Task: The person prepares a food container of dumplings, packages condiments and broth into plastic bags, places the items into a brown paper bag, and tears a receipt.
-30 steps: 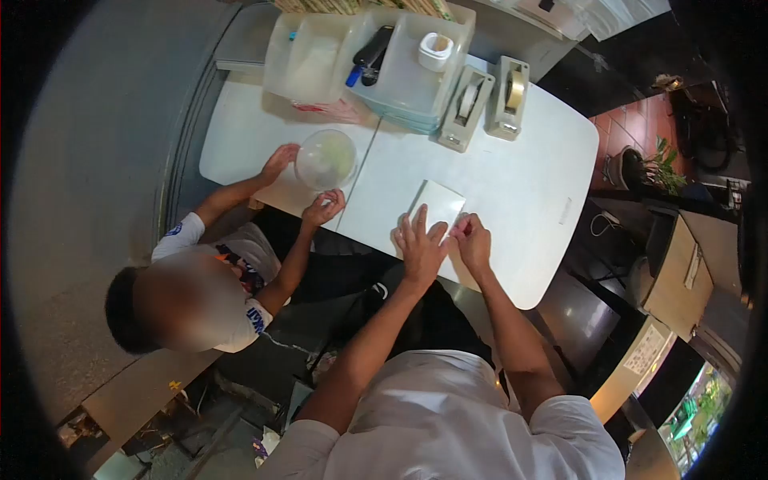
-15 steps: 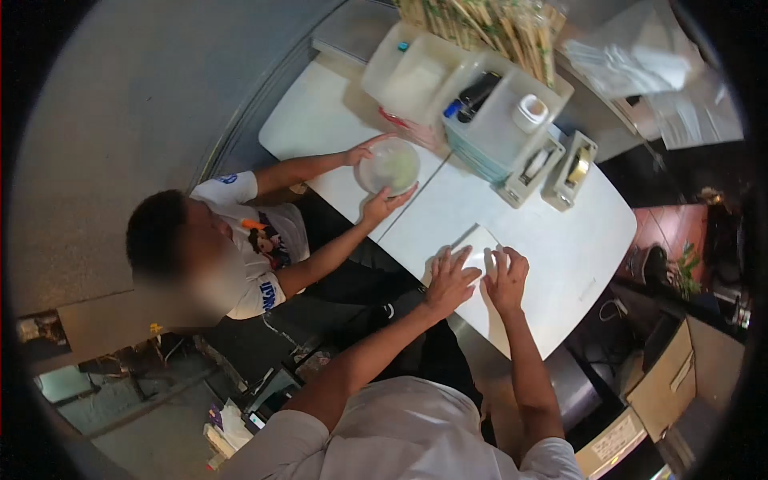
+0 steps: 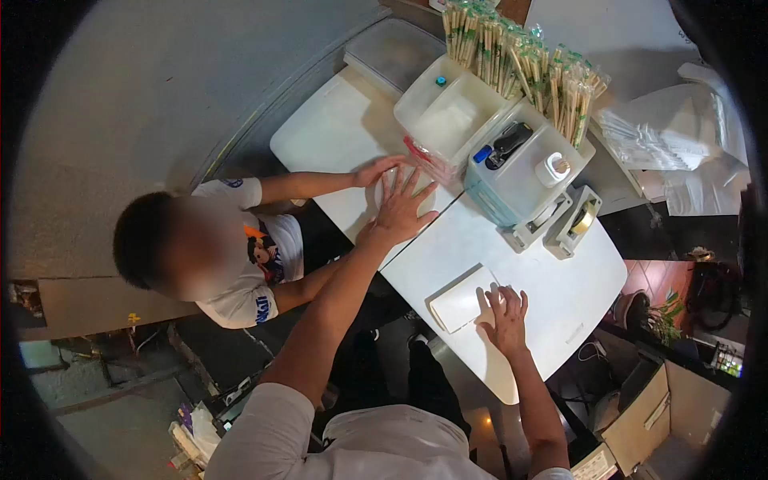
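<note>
White table (image 3: 552,304) beside a grey wall (image 3: 176,88), left fingers (image 3: 406,192) spread over a bowl (image 3: 390,190), right fingers (image 3: 506,298) loosely parted.

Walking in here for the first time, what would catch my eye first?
Probably the wrapped wooden sticks, bristling behind the plastic bins on the white table. Then the wearer's left hand, spread wide beside the other person's hand, and the flat white item near the table's front edge.
</note>
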The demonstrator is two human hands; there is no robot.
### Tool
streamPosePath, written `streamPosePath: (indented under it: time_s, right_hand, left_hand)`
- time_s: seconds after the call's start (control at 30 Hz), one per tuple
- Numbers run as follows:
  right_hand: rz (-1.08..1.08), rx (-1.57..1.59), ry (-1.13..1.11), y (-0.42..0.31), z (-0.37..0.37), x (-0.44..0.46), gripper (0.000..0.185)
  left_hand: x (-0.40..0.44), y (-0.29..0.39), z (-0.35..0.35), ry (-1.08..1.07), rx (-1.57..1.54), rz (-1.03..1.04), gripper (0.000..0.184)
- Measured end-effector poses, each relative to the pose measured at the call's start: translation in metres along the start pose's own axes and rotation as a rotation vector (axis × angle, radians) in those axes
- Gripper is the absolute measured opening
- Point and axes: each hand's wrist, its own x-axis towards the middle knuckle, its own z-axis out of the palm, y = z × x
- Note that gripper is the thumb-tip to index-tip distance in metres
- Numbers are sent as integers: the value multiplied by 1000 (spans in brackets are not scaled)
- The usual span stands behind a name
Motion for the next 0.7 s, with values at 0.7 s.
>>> streamPosePath:
  time_s: [0.7]
  right_hand:
    - [201,129,234,-11,-8,-4,79]
  left_hand:
    - [-3,-11,-4,-134,-225,-394,114]
